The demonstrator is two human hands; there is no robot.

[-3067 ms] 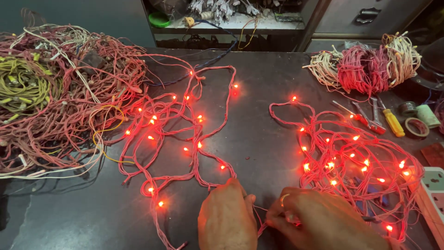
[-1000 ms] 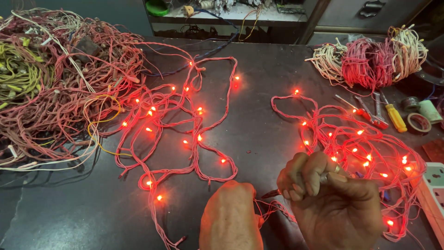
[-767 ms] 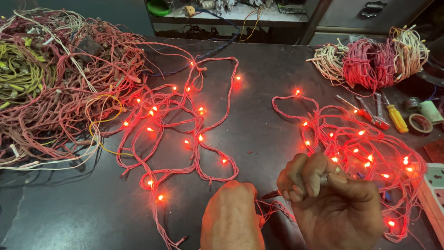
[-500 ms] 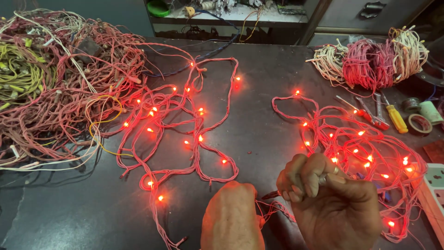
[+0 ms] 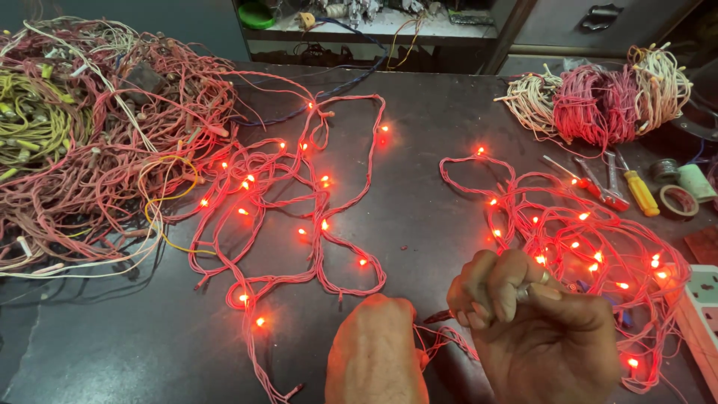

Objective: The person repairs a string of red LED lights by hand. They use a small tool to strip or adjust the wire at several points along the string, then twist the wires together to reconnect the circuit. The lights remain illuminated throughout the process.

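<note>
A lit string of small red lights on pink wire lies in two loose heaps on the dark table, one at the middle left [image 5: 299, 217] and one at the right [image 5: 583, 247]. At the table's near edge my left hand [image 5: 378, 355] is closed on the pink wire [image 5: 441, 340] that runs between the heaps. My right hand [image 5: 538, 329] is fisted beside it, a ring on one finger, gripping a thin dark tool [image 5: 437, 317] whose tip points at the wire by my left hand.
A big tangle of pink, white and yellow wires [image 5: 82, 135] fills the left side. Coiled wire bundles [image 5: 598, 97] lie at the back right, with screwdrivers [image 5: 636, 187], tape rolls [image 5: 677, 198] and a white power strip [image 5: 699, 314] along the right edge.
Three seconds ago both hands lay low and flat on the wire. My right hand has since risen into a fist; over the last second the hands have barely moved.
</note>
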